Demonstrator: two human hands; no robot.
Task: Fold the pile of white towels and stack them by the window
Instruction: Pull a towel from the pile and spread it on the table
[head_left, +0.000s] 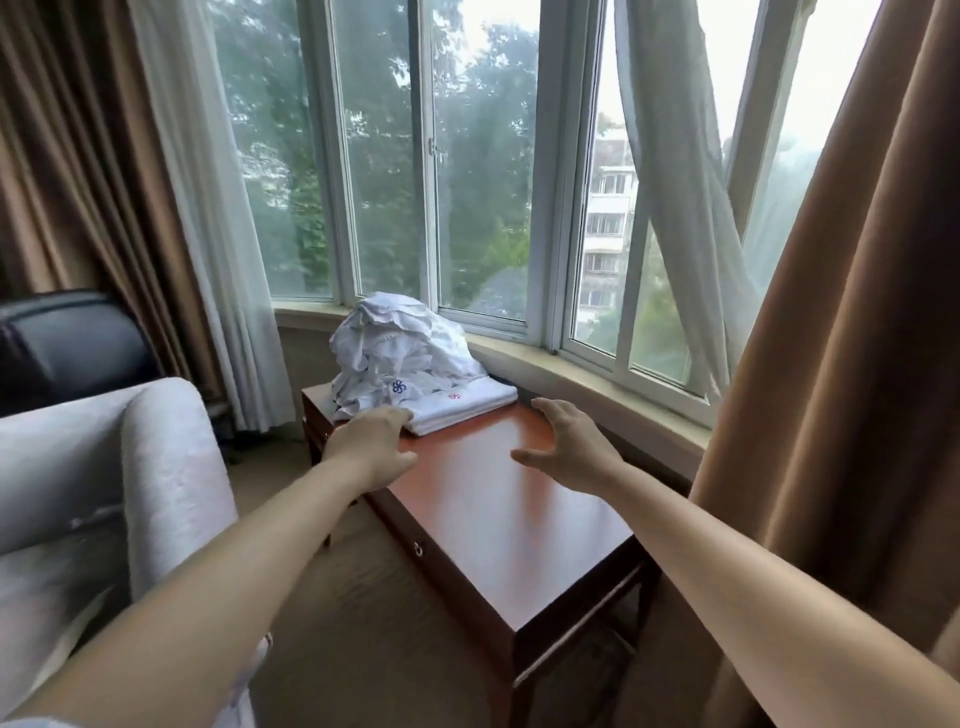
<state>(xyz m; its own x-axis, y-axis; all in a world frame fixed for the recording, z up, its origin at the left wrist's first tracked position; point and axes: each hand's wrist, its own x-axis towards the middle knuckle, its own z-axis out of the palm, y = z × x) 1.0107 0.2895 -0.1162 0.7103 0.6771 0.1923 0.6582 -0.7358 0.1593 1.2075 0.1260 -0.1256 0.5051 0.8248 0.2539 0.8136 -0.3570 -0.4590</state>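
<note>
Two hands reach for the towels by the window

On the red-brown wooden surface (498, 499), one crumpled heap of white towels (400, 353) sits on one flat folded white towel (457, 408). The left hand (371, 444) touches the folded towel's near edge, fingers loose; the right hand (563, 449) hovers open just beside it. A quick pull could tip the tall heap off the surface.

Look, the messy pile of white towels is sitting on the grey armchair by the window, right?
Not quite. The head view shows the messy pile of white towels sitting on the wooden table by the window, not on the grey armchair.
</note>
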